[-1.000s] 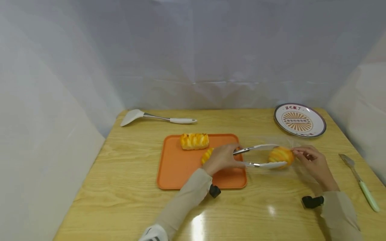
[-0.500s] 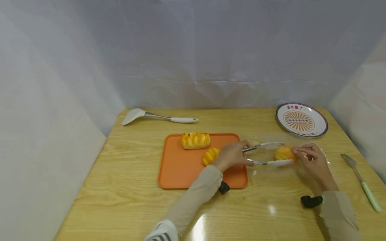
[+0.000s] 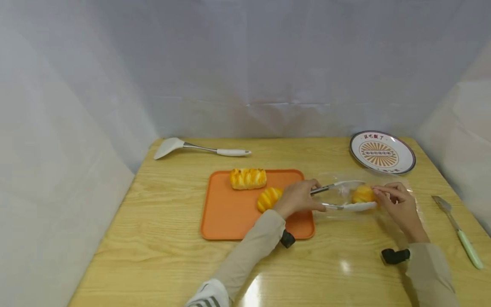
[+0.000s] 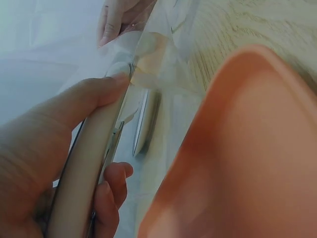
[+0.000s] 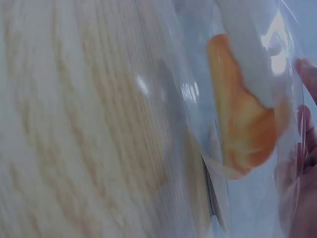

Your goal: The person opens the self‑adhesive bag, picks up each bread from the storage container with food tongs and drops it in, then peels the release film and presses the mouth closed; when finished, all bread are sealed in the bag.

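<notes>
At the tray, your left hand grips tongs; your right hand pinches the bag. Just beyond lies a plate, rightward a utensil.

Golden bread, inside clear bag; between white-tipped tongs

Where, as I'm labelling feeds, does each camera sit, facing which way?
Head: on the head, looking forward and down at the orange tray; left hand, right hand, sleeves show.
Left wrist: worn there, facing the tongs; both hands show partly.
Right wrist: worn there, facing the bagged bread roll; right hand shows partly.
Head and left wrist share tray, tongs.
</notes>
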The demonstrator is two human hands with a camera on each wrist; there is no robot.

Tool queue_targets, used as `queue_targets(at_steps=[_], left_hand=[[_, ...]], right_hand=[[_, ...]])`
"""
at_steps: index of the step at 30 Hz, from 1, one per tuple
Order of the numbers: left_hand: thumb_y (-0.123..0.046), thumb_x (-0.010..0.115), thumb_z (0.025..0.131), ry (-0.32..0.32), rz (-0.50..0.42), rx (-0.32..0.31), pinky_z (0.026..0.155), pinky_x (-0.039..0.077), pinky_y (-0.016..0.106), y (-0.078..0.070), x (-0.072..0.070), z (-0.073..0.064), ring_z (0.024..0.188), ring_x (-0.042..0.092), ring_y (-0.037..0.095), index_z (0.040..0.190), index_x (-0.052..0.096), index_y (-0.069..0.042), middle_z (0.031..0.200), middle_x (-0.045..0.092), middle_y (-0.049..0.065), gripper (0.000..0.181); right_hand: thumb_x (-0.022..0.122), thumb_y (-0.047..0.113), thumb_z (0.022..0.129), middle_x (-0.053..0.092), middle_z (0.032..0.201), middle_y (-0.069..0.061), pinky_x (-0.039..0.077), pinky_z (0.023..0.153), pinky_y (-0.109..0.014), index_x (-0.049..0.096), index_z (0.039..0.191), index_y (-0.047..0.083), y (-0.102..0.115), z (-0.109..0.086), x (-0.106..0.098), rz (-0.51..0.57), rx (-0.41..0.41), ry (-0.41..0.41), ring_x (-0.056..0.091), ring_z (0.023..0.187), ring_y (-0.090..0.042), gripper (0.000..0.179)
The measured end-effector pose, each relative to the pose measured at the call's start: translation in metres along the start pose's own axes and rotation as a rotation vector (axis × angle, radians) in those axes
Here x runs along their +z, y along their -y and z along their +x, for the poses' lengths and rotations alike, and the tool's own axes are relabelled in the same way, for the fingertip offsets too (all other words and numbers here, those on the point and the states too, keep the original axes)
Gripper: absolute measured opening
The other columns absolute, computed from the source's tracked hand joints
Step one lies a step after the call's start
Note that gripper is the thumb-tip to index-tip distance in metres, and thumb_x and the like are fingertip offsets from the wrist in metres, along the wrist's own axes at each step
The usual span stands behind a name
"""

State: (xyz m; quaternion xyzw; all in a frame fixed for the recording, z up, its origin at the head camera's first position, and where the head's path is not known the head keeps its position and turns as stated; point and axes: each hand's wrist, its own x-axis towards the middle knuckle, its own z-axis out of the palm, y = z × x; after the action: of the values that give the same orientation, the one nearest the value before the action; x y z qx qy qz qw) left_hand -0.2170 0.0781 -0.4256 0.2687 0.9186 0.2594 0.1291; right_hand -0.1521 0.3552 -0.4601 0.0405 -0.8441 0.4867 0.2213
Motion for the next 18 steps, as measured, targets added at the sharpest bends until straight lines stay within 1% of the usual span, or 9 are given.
queue_targets(at_steps=[1, 4, 8, 10, 11, 14, 17, 18], left_hand=[[-0.054, 0.079, 0.075, 0.0, -0.014, 0.002, 0.067, 0.047, 0.023, 0.0, 0.0, 0.0, 0.082, 0.058, 0.005, 0.128, 0.059, -0.027, 0.115, 0.067, -0.009, 0.063], [-0.053, 0.079, 0.076, 0.008, -0.054, 0.004, 0.065, 0.046, 0.023, -0.001, 0.0, -0.001, 0.078, 0.057, 0.006, 0.126, 0.059, -0.028, 0.111, 0.068, -0.008, 0.059], [-0.051, 0.08, 0.075, 0.008, -0.061, -0.004, 0.063, 0.045, 0.023, -0.005, 0.001, 0.002, 0.074, 0.056, 0.006, 0.124, 0.059, -0.028, 0.107, 0.068, -0.008, 0.058], [-0.051, 0.08, 0.075, 0.001, -0.052, -0.004, 0.062, 0.045, 0.024, -0.007, 0.002, 0.004, 0.073, 0.056, 0.007, 0.124, 0.06, -0.028, 0.105, 0.068, -0.008, 0.058], [-0.051, 0.08, 0.075, -0.002, -0.043, -0.002, 0.062, 0.045, 0.024, -0.008, 0.003, 0.006, 0.073, 0.055, 0.006, 0.124, 0.059, -0.028, 0.105, 0.068, -0.009, 0.058], [-0.052, 0.08, 0.075, -0.007, -0.014, -0.001, 0.061, 0.044, 0.024, -0.011, 0.005, 0.009, 0.073, 0.056, 0.006, 0.125, 0.059, -0.027, 0.105, 0.068, -0.009, 0.059], [-0.053, 0.079, 0.076, -0.005, 0.033, -0.01, 0.06, 0.043, 0.022, -0.015, 0.008, 0.013, 0.072, 0.055, 0.005, 0.129, 0.058, -0.027, 0.104, 0.068, -0.01, 0.062], [-0.053, 0.079, 0.076, -0.005, 0.043, -0.014, 0.059, 0.043, 0.022, -0.016, 0.009, 0.014, 0.071, 0.055, 0.006, 0.13, 0.058, -0.027, 0.101, 0.068, -0.01, 0.063]], right_hand=[[0.062, -0.001, 0.093, 0.05, 0.093, 0.02, 0.027, 0.061, -0.022, 0.073, 0.108, -0.001, -0.001, 0.0, 0.0, 0.003, 0.012, 0.008, 0.033, 0.07, -0.005, 0.019], [0.062, 0.002, 0.093, 0.05, 0.095, 0.019, 0.03, 0.062, -0.021, 0.073, 0.109, 0.0, -0.002, -0.001, 0.0, 0.016, 0.05, 0.014, 0.036, 0.072, -0.004, 0.019], [0.062, -0.001, 0.093, 0.05, 0.094, 0.019, 0.032, 0.062, -0.018, 0.073, 0.108, -0.001, 0.003, -0.002, 0.001, 0.041, 0.057, -0.006, 0.039, 0.074, -0.003, 0.019], [0.062, -0.003, 0.092, 0.051, 0.093, 0.018, 0.032, 0.061, -0.019, 0.072, 0.107, -0.004, 0.013, -0.002, 0.003, 0.056, 0.041, -0.017, 0.039, 0.072, -0.003, 0.018], [0.062, -0.003, 0.092, 0.051, 0.092, 0.018, 0.032, 0.061, -0.019, 0.072, 0.107, -0.004, 0.014, -0.002, 0.004, 0.057, 0.038, -0.022, 0.039, 0.071, -0.003, 0.018], [0.062, -0.005, 0.091, 0.052, 0.092, 0.017, 0.031, 0.06, -0.018, 0.073, 0.107, -0.004, 0.012, -0.003, 0.005, 0.075, 0.024, -0.039, 0.038, 0.07, -0.003, 0.019], [0.061, -0.007, 0.091, 0.054, 0.093, 0.019, 0.033, 0.061, -0.015, 0.072, 0.107, -0.005, 0.003, -0.003, 0.006, 0.084, 0.025, -0.055, 0.041, 0.072, -0.001, 0.02], [0.06, -0.008, 0.091, 0.054, 0.092, 0.019, 0.034, 0.061, -0.014, 0.072, 0.107, -0.007, 0.005, -0.004, 0.006, 0.09, 0.02, -0.058, 0.042, 0.073, -0.001, 0.02]])
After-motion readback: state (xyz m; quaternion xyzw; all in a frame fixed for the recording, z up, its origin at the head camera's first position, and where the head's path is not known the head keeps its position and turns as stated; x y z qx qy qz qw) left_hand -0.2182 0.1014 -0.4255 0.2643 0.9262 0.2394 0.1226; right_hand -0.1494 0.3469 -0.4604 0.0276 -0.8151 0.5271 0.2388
